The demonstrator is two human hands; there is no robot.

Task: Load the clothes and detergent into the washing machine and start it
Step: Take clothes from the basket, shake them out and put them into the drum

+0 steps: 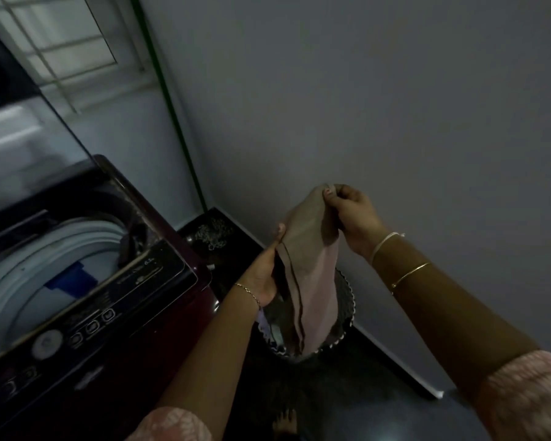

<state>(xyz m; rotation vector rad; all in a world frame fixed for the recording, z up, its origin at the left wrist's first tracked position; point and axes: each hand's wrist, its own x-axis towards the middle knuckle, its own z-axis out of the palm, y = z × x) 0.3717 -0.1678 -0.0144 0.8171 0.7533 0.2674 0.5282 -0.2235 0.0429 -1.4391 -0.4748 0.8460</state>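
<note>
Two hands, one pale pink garment (312,275), lifted above a laundry basket (347,300) beside an open top-loading washing machine (86,281).

Right hand (350,218) pinching the top edge of the cloth, left hand (264,275) gripping its side lower down; hem hanging into the basket. Drum (29,281) open to the left, something blue and pale already inside. Likely snags: trailing cloth catching the basket's scalloped rim, or brushing the control panel (86,326) on the swing across.
</note>
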